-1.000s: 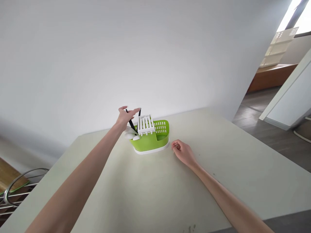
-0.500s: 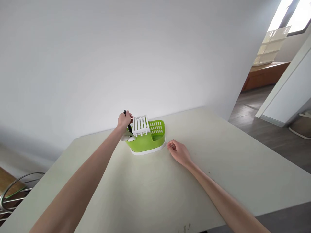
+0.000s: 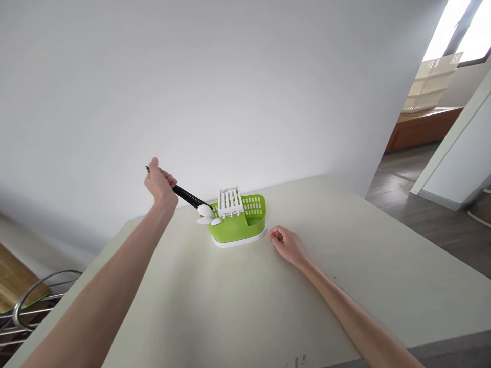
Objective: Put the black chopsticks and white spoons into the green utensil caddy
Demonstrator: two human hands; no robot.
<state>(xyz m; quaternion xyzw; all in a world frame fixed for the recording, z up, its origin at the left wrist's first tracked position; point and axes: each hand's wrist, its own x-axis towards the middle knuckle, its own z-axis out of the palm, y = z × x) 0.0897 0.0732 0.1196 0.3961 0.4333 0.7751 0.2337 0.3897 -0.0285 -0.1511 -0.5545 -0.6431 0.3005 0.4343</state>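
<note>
A green cutlery holder [image 3: 230, 231] with a white base stands on the table near the wall. A white slotted rack [image 3: 230, 201] sits across its top. My left hand [image 3: 159, 181] is raised to the left of the holder, its fingers closed round long thin black chopsticks [image 3: 187, 196]. They slant down to the right, and their lower ends reach the holder's left end behind the white spoons [image 3: 206, 211]. My right hand [image 3: 288, 245] rests on the table just right of the holder, fingers loosely curled, with nothing visible in them.
A pale table [image 3: 245, 306] spreads out under both arms, and a plain wall [image 3: 230, 92] rises behind it. At the lower left is a metal rack [image 3: 23, 306] with a wooden board [image 3: 19, 276]. A doorway and window lie to the far right.
My left hand has moved left and up from the holder, tilting the black chopsticks outward. My right hand stays beside the holder. The view has shifted slightly.
</note>
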